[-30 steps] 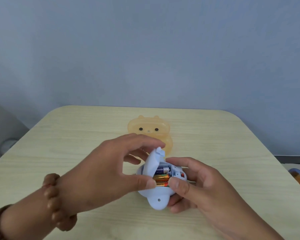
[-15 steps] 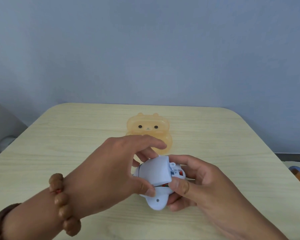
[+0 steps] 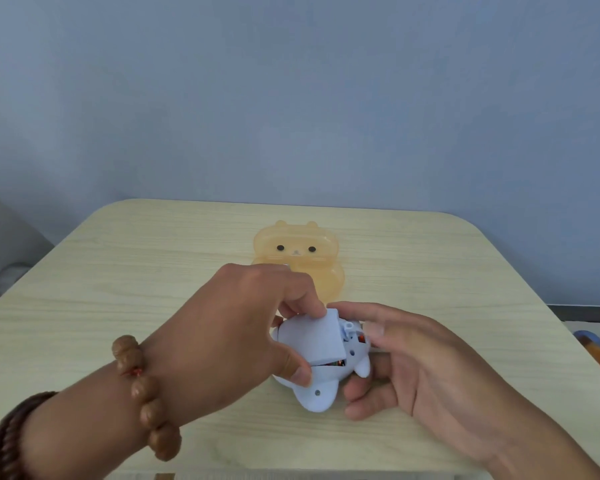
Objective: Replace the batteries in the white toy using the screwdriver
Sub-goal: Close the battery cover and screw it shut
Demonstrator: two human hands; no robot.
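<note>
fingers of the left hand [image 3: 229,327] pinch the battery cover [image 3: 314,337] by its near and far edges over the white toy [image 3: 321,393], near middle of the bench [image 3: 118,271]. the right hand [image 3: 423,362] cups it, fingers curled beneath. light, hard, slick plastic: likely best held by its sides.

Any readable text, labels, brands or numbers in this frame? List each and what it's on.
No legible text anywhere in the head view.
On the copper-coloured batteries: only a sliver shows under the white rectangular battery cover of the white plastic toy; no print is readable.
On the translucent orange bear-shaped plastic case: dot eyes and a nose, no letters.
On the light wooden table and blue-grey wall: nothing.
</note>
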